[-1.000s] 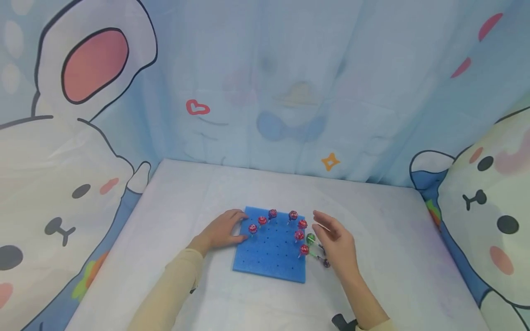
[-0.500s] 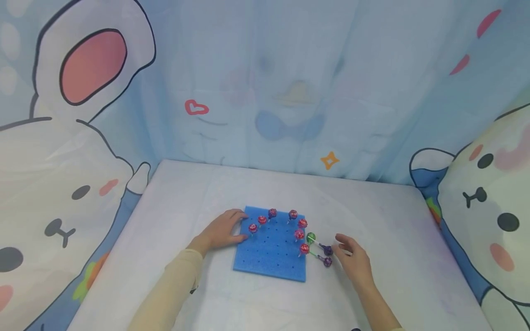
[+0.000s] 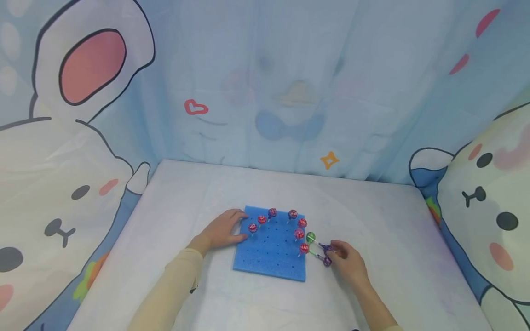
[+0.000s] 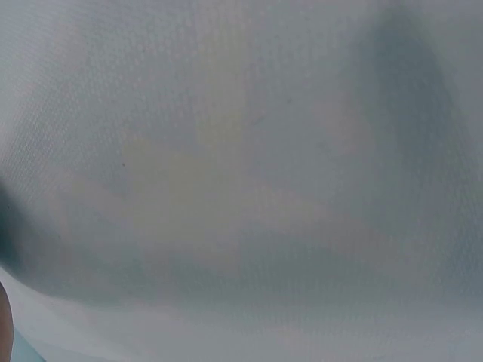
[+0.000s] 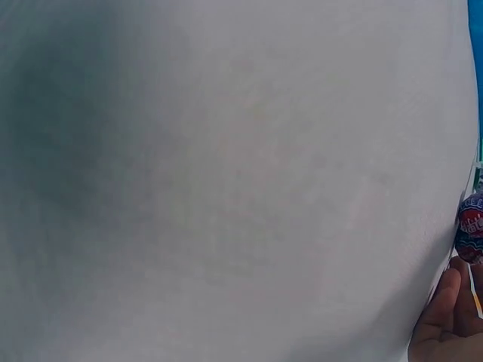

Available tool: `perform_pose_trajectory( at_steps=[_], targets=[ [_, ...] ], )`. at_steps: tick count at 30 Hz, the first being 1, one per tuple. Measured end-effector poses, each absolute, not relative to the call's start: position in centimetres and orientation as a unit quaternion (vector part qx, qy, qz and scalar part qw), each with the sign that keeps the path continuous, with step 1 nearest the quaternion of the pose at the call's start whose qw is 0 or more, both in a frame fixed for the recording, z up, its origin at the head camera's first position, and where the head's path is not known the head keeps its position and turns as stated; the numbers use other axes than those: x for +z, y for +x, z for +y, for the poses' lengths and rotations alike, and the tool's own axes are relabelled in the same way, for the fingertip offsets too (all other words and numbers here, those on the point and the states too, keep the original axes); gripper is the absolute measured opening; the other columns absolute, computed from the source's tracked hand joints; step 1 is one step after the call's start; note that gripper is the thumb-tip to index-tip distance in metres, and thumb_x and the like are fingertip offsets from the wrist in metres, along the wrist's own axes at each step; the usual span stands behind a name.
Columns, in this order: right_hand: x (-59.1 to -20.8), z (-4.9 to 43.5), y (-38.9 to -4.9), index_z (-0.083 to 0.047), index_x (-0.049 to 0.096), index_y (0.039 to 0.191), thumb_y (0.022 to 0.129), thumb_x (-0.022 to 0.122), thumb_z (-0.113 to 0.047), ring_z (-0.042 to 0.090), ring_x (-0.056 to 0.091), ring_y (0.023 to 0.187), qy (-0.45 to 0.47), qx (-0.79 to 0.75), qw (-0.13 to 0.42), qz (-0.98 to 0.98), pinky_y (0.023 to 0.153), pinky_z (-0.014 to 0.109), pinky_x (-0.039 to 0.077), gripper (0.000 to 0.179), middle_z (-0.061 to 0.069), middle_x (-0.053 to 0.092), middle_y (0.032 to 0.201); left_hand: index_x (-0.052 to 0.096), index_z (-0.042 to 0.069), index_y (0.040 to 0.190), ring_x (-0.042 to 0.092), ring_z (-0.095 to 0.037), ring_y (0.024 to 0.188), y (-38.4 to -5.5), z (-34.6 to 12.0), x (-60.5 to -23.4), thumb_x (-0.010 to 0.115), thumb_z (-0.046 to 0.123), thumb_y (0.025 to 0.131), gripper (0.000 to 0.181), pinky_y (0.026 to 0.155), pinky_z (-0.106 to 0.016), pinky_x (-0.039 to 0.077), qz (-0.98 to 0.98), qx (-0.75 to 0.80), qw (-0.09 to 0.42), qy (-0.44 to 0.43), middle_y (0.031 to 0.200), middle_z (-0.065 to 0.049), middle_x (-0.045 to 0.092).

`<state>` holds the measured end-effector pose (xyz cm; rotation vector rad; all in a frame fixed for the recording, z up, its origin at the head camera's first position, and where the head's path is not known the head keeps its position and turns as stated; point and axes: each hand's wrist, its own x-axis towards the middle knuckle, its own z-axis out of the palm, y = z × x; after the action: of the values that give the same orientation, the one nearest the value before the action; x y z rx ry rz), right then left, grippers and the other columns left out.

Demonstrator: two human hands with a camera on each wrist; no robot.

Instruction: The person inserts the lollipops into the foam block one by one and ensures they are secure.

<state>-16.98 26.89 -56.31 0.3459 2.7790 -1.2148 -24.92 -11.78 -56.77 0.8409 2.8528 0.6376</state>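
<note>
Touching a purple lollipop [image 3: 326, 248] on the worktop [image 3: 207, 186] just right of the blue board [image 3: 269, 270], the right hand [image 3: 349, 263] has bent fingers, grip can't be told, while the left hand [image 3: 219, 231], thumb and fingers spread, rests on the board's left edge, red lollipops [image 3: 304, 248] standing in it.

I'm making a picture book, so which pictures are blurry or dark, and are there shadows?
Head view: soft, even light, and the blue square foam board looks clear; left wrist view: mostly blurry pale woven cloth, darker at upper right; right wrist view: blurry, dark patch at left, soft shadow beside the right hand, but the round purple-and-red-wrapped lollipop looks sharper.
</note>
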Motion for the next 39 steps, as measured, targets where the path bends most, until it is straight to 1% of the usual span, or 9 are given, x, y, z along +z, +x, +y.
perform_pose_trajectory(
  at_steps=[8, 21, 25, 29, 31, 33, 37, 38, 39],
  targets=[
    [-56.6, 26.6, -17.0, -0.004, 0.055, 0.132, 0.095, 0.063, -0.020, 0.027, 0.055, 0.107, 0.113, -0.392, 0.042, 0.912, 0.088, 0.040, 0.050, 0.042, 0.017, 0.061, 0.124, 0.047, 0.019, 0.142, 0.037, -0.021, 0.139, -25.1, -11.9, -57.3, 0.062, 0.054, 0.088, 0.065, 0.115, -0.036, 0.030, 0.936, 0.209, 0.037, 0.280, 0.147, -0.003, 0.044],
    [-56.3, 26.4, -17.1, -0.003, 0.055, 0.132, 0.094, 0.063, -0.018, 0.030, 0.054, 0.109, 0.118, -0.396, 0.045, 0.910, 0.092, 0.046, 0.048, 0.041, 0.018, 0.060, 0.124, 0.047, 0.018, 0.141, 0.038, -0.022, 0.138, -25.1, -11.8, -57.2, 0.062, 0.053, 0.088, 0.065, 0.114, -0.038, 0.030, 0.936, 0.210, 0.038, 0.279, 0.146, -0.004, 0.044],
    [-56.2, 26.6, -17.3, -0.005, 0.054, 0.134, 0.096, 0.061, -0.021, 0.034, 0.053, 0.118, 0.125, -0.407, 0.040, 0.904, 0.098, 0.051, 0.046, 0.042, 0.019, 0.058, 0.128, 0.047, 0.019, 0.142, 0.037, -0.022, 0.139, -25.1, -11.8, -57.2, 0.062, 0.053, 0.088, 0.065, 0.115, -0.038, 0.030, 0.937, 0.209, 0.041, 0.278, 0.147, -0.004, 0.044],
    [-55.6, 26.7, -17.5, -0.006, 0.053, 0.134, 0.097, 0.060, -0.023, 0.035, 0.054, 0.122, 0.132, -0.431, 0.015, 0.893, 0.100, 0.049, 0.046, 0.041, 0.019, 0.057, 0.133, 0.046, 0.020, 0.142, 0.037, -0.022, 0.139, -25.1, -11.9, -57.2, 0.061, 0.053, 0.088, 0.065, 0.114, -0.038, 0.030, 0.937, 0.210, 0.043, 0.277, 0.147, -0.004, 0.044],
    [-55.1, 26.4, -17.5, -0.006, 0.054, 0.133, 0.098, 0.059, -0.023, 0.033, 0.057, 0.120, 0.130, -0.440, -0.004, 0.889, 0.097, 0.039, 0.050, 0.040, 0.019, 0.057, 0.132, 0.046, 0.020, 0.142, 0.037, -0.022, 0.139, -25.1, -11.8, -57.2, 0.061, 0.053, 0.088, 0.065, 0.114, -0.038, 0.030, 0.937, 0.211, 0.043, 0.276, 0.147, -0.004, 0.044],
    [-54.9, 26.1, -17.6, -0.007, 0.054, 0.134, 0.098, 0.059, -0.024, 0.032, 0.058, 0.120, 0.129, -0.449, -0.020, 0.884, 0.096, 0.037, 0.051, 0.040, 0.017, 0.056, 0.133, 0.046, 0.020, 0.142, 0.037, -0.021, 0.139, -25.1, -11.8, -57.2, 0.061, 0.053, 0.089, 0.065, 0.115, -0.037, 0.030, 0.937, 0.211, 0.043, 0.275, 0.147, -0.003, 0.044],
    [-57.9, 26.7, -19.0, -0.017, 0.055, 0.134, 0.097, 0.056, -0.045, 0.028, 0.057, 0.119, 0.117, -0.449, -0.082, 0.882, 0.092, 0.029, 0.053, 0.046, 0.009, 0.054, 0.132, 0.047, 0.020, 0.141, 0.037, -0.021, 0.139, -25.1, -11.8, -57.4, 0.062, 0.053, 0.089, 0.064, 0.114, -0.038, 0.031, 0.936, 0.213, 0.039, 0.276, 0.146, -0.003, 0.044],
    [-58.6, 26.9, -19.4, -0.020, 0.054, 0.135, 0.096, 0.056, -0.049, 0.028, 0.056, 0.119, 0.115, -0.450, -0.096, 0.880, 0.093, 0.035, 0.052, 0.049, 0.008, 0.054, 0.132, 0.047, 0.020, 0.141, 0.037, -0.022, 0.138, -25.2, -11.8, -57.5, 0.062, 0.053, 0.089, 0.064, 0.114, -0.038, 0.031, 0.935, 0.215, 0.037, 0.278, 0.146, -0.003, 0.044],
    [-59.1, 26.8, -19.6, -0.022, 0.055, 0.135, 0.094, 0.055, -0.054, 0.027, 0.057, 0.118, 0.114, -0.450, -0.113, 0.878, 0.092, 0.033, 0.053, 0.052, 0.007, 0.055, 0.131, 0.047, 0.020, 0.141, 0.037, -0.022, 0.138, -25.2, -11.8, -57.5, 0.062, 0.053, 0.088, 0.064, 0.114, -0.039, 0.031, 0.935, 0.215, 0.036, 0.279, 0.146, -0.003, 0.044]
  ],
)
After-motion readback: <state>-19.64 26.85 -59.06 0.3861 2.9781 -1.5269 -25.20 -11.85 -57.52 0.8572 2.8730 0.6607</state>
